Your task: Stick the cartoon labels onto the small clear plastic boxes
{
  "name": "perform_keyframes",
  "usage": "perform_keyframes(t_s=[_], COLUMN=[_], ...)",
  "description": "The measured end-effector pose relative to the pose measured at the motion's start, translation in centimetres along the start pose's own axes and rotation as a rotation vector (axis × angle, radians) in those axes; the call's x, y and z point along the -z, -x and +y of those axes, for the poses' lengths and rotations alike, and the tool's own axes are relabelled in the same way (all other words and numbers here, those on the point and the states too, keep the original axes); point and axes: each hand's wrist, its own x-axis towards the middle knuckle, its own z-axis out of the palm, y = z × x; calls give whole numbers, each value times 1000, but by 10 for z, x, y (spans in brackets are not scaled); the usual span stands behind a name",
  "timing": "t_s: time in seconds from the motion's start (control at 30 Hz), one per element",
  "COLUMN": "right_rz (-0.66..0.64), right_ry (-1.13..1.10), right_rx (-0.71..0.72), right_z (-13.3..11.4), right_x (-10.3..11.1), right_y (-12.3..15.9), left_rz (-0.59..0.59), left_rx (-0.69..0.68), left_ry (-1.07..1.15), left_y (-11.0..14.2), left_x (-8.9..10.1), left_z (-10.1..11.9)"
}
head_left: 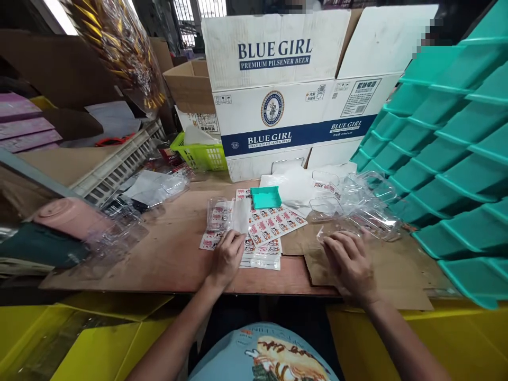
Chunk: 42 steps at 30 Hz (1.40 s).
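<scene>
My left hand (227,257) rests on the wooden board (174,254), fingers curled on the near edge of a clear plastic blister piece (230,214) that lies over printed sticker sheets (273,225). My right hand (349,260) lies palm down on a sheet of cardboard (389,275), its fingertips on the edge of a clear plastic tray (337,230). More clear trays (369,203) are heaped just beyond it. A small teal box (265,197) sits on the stickers behind both hands.
A large white Blue Girl carton (293,90) stands at the back. Stacked teal crates (452,153) fill the right side. A green basket (200,153), a white crate (119,164) and loose clear plastic (159,185) lie to the left. Yellow bins (79,344) sit below the board's near edge.
</scene>
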Motion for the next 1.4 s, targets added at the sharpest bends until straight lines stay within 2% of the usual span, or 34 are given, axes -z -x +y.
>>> perform_keyframes(t_s=[0.1,0.2,0.27,0.33,0.37,0.47,0.5,0.57,0.63,0.7,0.8,0.87,0.97,1.03,1.07,1.13,1.2,1.3,1.4], right_rz=[-27,-160,-230,-247,-242,-279,-311,-387,-446,-465,-445,-317,-51,-37,-73,-159,-198,-166,-136], right_ry=[-287,-525,-615,-641,-643,-701,-731,-771,-787,-795,-750,-592,-339,-319,-336,-364,-385,-431,-482], right_rx=[-126,-427,-565,-599,-587,-460,-398,-295,-262,-281,-294,-275,-235,-176,-145,-113,-131,-178,-191], right_z=[-41,-73,-78,-71,-64,-40,-32,-16,-5,3,7,-1,-31,-57,-70,-88,-97,-98,-97], right_x=[-15,-44,-61,-66,-63,-35,-23,-2,10,13,4,-5,-16,-21,-24,-30,-38,-45,-48], right_y=[-21,-42,-51,-54,-54,-55,-56,-62,-69,-76,-82,-85,-87,-86,-84,-78,-71,-60,-52], left_rz=[-48,-151,-207,-206,-170,16,26,-83,-301,-465,-542,-476,-150,30,67,53,23,-6,-93], left_rx=[-58,-166,-244,-298,-287,-79,19,212,401,555,669,738,870,898,889,876,905,966,951], left_ry=[43,109,184,281,318,358,395,592,856,1036,1171,1260,1359,1413,1438,1472,1488,1493,1494], left_y=[-9,-11,-10,-12,-15,-34,-42,-56,-64,-65,-59,-54,-48,-43,-40,-34,-27,-21,-18], left_x=[-15,-27,-29,-26,-23,-10,-5,0,2,3,5,6,5,2,0,-4,-5,-4,-3], left_z=[20,50,62,62,58,37,29,17,11,11,19,27,40,48,51,54,53,49,48])
